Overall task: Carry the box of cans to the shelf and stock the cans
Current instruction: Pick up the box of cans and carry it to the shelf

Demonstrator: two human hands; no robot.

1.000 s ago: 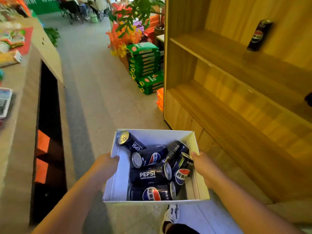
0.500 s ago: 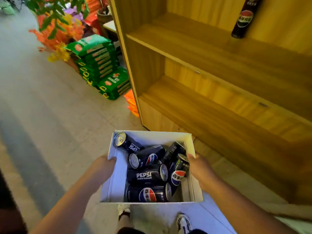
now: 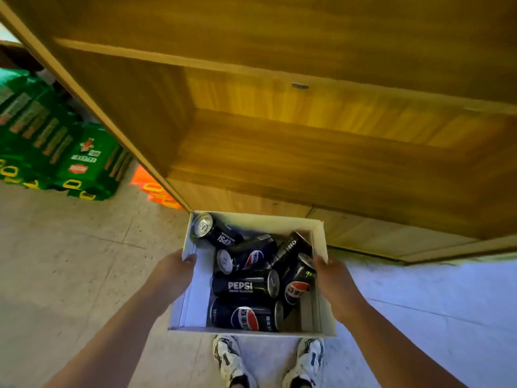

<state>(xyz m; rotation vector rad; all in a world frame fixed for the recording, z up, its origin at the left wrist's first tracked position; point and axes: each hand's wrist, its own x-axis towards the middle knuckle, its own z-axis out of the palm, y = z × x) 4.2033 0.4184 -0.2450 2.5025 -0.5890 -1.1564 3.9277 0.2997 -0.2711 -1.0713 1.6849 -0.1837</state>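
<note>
Box [image 3: 319, 289] of cans [image 3: 246, 284] held up at the shelf [image 3: 307, 152], your left hand [image 3: 170, 275] and right hand [image 3: 335, 287] each gripping a side wall.

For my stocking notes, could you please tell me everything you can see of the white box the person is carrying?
The white box is an open, lidless carton that looks like thin cardboard, with low upright walls. It is held level in front of the wooden shelf, above the person's shoes. The left hand grips its left wall and the right hand its right wall. Inside, six dark cans lie jumbled, mostly towards the right, leaving a bare strip on the left.
</note>
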